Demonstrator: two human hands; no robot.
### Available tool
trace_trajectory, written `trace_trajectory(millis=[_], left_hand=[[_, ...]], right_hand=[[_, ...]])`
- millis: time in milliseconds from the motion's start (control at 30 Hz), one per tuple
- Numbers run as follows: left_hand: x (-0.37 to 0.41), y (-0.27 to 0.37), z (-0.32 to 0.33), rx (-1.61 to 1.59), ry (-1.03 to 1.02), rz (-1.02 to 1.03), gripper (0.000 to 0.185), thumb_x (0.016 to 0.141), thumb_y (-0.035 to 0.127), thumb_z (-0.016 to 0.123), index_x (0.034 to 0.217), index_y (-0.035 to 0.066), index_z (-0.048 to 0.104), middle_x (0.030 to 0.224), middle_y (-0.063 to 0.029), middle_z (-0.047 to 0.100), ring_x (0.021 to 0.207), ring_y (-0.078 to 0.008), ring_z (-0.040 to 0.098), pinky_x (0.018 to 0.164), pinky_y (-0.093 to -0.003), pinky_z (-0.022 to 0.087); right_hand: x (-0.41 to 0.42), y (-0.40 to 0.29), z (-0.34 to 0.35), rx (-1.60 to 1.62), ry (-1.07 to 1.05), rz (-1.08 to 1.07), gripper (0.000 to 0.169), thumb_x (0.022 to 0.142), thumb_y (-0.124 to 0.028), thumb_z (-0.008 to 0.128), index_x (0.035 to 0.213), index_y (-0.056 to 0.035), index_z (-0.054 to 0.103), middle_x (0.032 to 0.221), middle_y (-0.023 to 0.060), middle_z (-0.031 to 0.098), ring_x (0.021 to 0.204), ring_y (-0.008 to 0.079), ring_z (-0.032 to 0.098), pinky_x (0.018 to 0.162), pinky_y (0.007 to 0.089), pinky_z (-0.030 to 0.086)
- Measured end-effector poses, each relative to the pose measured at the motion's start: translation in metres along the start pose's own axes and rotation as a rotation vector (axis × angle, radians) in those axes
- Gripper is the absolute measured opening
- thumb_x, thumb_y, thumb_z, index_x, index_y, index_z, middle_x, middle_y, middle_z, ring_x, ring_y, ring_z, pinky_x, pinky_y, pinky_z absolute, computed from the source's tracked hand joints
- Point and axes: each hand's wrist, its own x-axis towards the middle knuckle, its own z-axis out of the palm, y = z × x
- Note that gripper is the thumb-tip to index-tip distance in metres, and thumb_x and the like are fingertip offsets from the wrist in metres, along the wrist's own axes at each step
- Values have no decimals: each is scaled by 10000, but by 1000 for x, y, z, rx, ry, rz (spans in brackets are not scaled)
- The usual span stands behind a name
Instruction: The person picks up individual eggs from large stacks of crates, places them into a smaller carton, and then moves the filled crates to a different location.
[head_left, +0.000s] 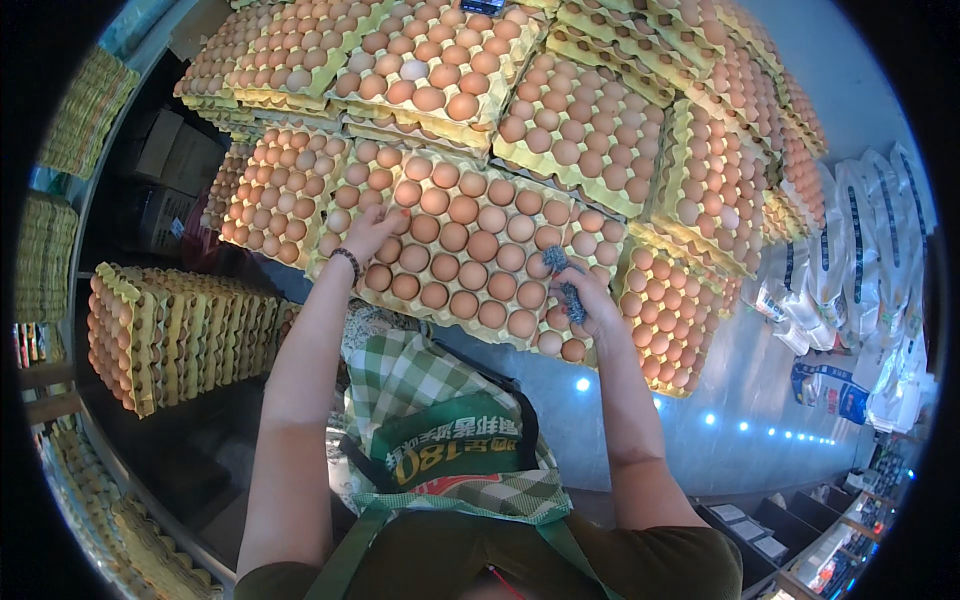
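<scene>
A pulp tray of brown eggs (469, 247) lies before me, on top of other filled trays. At its left end is my left hand (373, 231), with a dark beaded bracelet at the wrist. Its fingertips touch an egg (399, 223) in the end row; whether they grip it I cannot tell. My right hand (589, 300) is at the tray's right end, closed around a grey steel wool scourer (555, 259). Part of the scourer shows above the fingers and part below. Several eggs of a tray beneath (587, 244) show beyond the right hand.
More stacked egg trays (442, 64) rise behind and to the right (709, 180). A stack of trays (187, 330) stands on its side at the left, near cardboard boxes (176, 154). Plastic bags (855, 240) hang at the right. Compartments (787, 517) line the lower right.
</scene>
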Motion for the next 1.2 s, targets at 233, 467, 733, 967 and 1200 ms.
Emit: trace_trajectory(millis=[233,467,733,967,1200], left_hand=[[-6,3,-2,-152,-113,38,658,801,325,725,1331,41,458,1147,-55,549,1030,-144,518,885,-285,430],[-38,35,-1,-383,-153,38,652,828,136,717,1392,74,397,1217,-17,512,1089,-104,488,928,-250,414],[-51,39,-4,-576,-170,136,423,848,77,687,1217,86,481,1144,-18,549,1063,-105,514,924,-271,436],[-58,55,-1,-646,-240,122,429,851,81,659,1238,84,472,1172,-29,548,1071,-115,520,916,-279,438],[-68,58,7,-710,-277,69,461,856,85,631,1286,89,466,1211,-15,528,1114,-115,496,957,-278,406]], right_hand=[[-2,2,8,-64,20,-9,543,822,-155,604,1339,-81,453,967,48,571,654,101,524,515,237,447],[-13,16,22,71,40,-105,589,842,-114,583,1399,-85,393,983,52,562,586,105,502,503,224,439],[-21,20,17,53,34,-170,650,846,-99,598,1439,-88,334,906,54,594,571,98,505,488,231,428],[-34,9,4,89,44,-244,624,844,-77,585,1422,-77,350,990,76,576,581,98,512,481,234,437],[-40,7,-6,116,-11,-241,540,837,-61,573,1356,-84,425,1003,50,561,587,82,513,475,222,449]])
